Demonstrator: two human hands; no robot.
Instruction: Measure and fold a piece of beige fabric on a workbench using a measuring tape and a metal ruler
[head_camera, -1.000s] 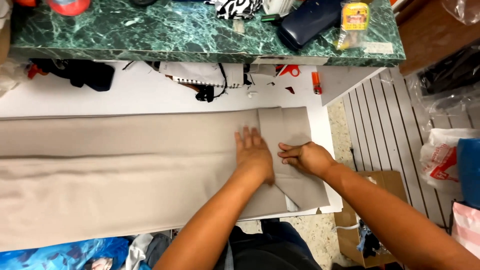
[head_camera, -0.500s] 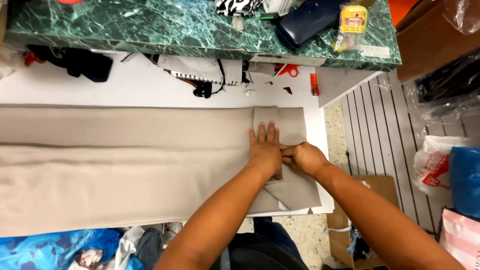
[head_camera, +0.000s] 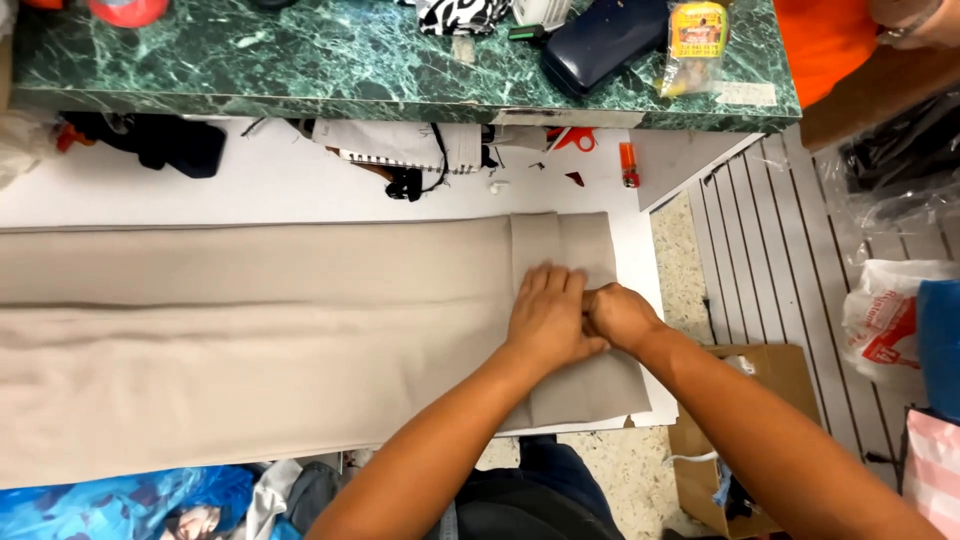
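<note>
A long strip of beige fabric (head_camera: 250, 340) lies flat on the white bench (head_camera: 280, 185), its long axis running left to right, and it carries on past the left side of the view. Its right end is folded back over itself, so a doubled band (head_camera: 575, 250) stands crosswise near the bench's right edge, with only a thin margin of white showing beyond it. The near edge of the cloth hangs close to the front lip of the bench.

The left hand (head_camera: 548, 318) presses palm-down on the fold, fingers straight and together, pointing away from the person. The right hand (head_camera: 620, 315) sits just beside it, touching it, fingers curled in a loose fist on the cloth; whether it pinches any fabric I cannot tell.

Beyond the cloth there is a free stretch of white bench, then a notebook (head_camera: 400, 145), orange-handled scissors (head_camera: 572, 138) and a small orange tube (head_camera: 628, 164) under a green marble shelf (head_camera: 300, 60). To the right the bench ends above slatted flooring (head_camera: 760, 240) and a cardboard box (head_camera: 740, 420).
</note>
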